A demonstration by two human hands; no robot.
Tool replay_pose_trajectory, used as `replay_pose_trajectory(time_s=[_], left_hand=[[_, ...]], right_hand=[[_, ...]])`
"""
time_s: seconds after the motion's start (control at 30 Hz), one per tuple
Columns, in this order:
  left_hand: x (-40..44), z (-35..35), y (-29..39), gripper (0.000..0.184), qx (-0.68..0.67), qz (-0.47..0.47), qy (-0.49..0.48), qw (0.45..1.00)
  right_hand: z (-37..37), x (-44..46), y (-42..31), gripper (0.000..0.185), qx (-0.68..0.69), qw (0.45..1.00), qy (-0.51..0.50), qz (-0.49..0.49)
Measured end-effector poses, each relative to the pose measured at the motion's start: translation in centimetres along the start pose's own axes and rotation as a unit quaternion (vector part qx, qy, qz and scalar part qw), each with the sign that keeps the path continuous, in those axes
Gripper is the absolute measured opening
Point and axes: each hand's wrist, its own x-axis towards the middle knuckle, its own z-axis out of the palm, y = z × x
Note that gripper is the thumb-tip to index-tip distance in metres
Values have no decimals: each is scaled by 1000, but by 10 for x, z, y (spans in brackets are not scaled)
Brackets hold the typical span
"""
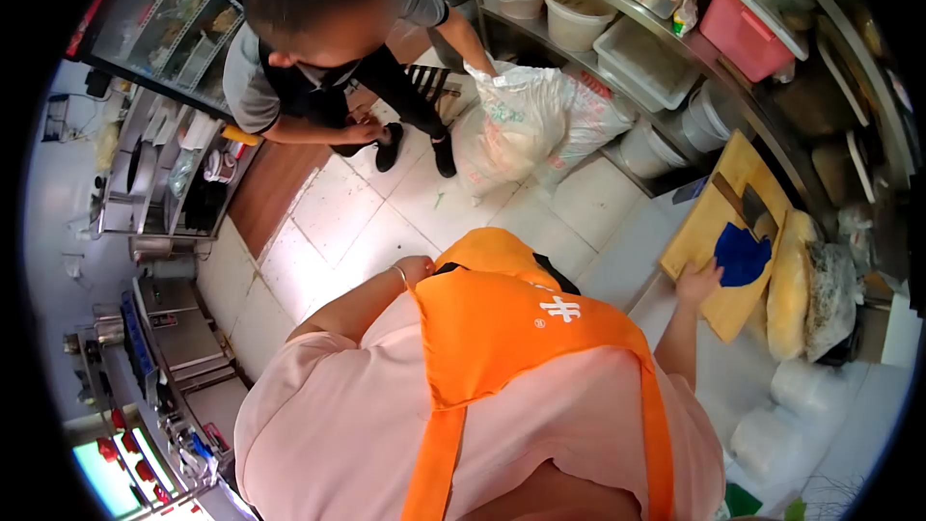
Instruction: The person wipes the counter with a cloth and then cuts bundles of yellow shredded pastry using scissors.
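My right hand (696, 283) rests at the near edge of a wooden cutting board (702, 243), fingers stretched out and their tips beside a crumpled blue cloth (742, 255). Whether the fingertips touch the cloth is unclear. A cleaver (758, 212) lies on the same board, just beyond the cloth. My left hand (417, 268), a bracelet at its wrist, is against the side of my orange apron (526, 338). Its fingers are mostly hidden, and nothing shows in it.
Another person (318, 48) sits facing me, one hand at a large white plastic sack (516, 121) on the tiled floor (405, 212). Metal shelves (617, 68) with tubs stand behind. A glass-door fridge (169, 24) is at left. A filled bag (789, 280) lies beside the board.
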Motion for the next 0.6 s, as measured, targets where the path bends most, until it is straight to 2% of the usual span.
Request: replay_pose_trajectory(time_s=[0.03, 0.07, 0.13, 0.17, 0.27, 0.33, 0.37, 0.43, 0.47, 0.53, 0.6], left_hand=[[-13, -2, 7, 35, -39, -5, -12, 999], [-23, -4, 16, 39, -42, -17, -29, 999], [-4, 16, -10, 40, 27, 35, -85, 995], [-3, 27, -20, 38, 83, 80, -58, 992], [9, 23, -15, 36, 56, 52, -35, 997], [15, 14, -11, 36, 39, 40, -23, 998], [21, 9, -10, 35, 34, 39, -18, 999], [29, 5, -12, 35, 34, 45, -13, 998], [35, 3, -15, 34, 39, 54, -13, 998], [53, -1, -24, 34, 55, 81, -13, 995], [78, -5, -34, 33, 74, 117, -6, 990]], right_hand=[[7, -12, -10, 61, -48, 994, -96, -8], [18, -15, -10, 61, -39, 994, -101, -9], [31, -21, -11, 64, -61, 998, -13, -11], [33, -22, -5, 64, -43, 999, -5, -5], [30, -26, 1, 65, -55, 996, 4, -72], [-1, -22, -13, 61, -42, 996, -73, -23], [-2, -17, -24, 61, -33, 998, -59, -20], [-12, -28, -32, 55, 132, 989, 50, -46], [-12, -31, -41, 53, 265, 957, 81, -88], [-40, -44, -78, 46, 270, 957, 41, -101], [-59, -56, -106, 36, 341, 933, 23, -111]])
